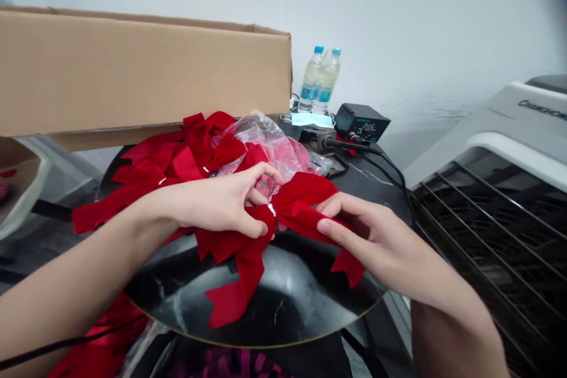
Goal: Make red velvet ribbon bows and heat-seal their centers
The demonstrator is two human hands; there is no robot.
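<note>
A red velvet bow (283, 212) with long ribbon tails lies over the edge of a round black table (283, 301). My left hand (225, 204) pinches the bow at its knot, where a small silver wire shows. My right hand (372, 236) grips the bow's right loop between thumb and fingers. Behind the hands a heap of more red bows (172, 159) spreads across the table, partly inside a crumpled clear plastic bag (274, 142).
A big cardboard box (142, 71) stands at the back left. Two water bottles (319, 80), a blue face mask (310, 120) and a black soldering station (361, 123) with cables sit behind. A white grilled appliance (496, 189) fills the right side.
</note>
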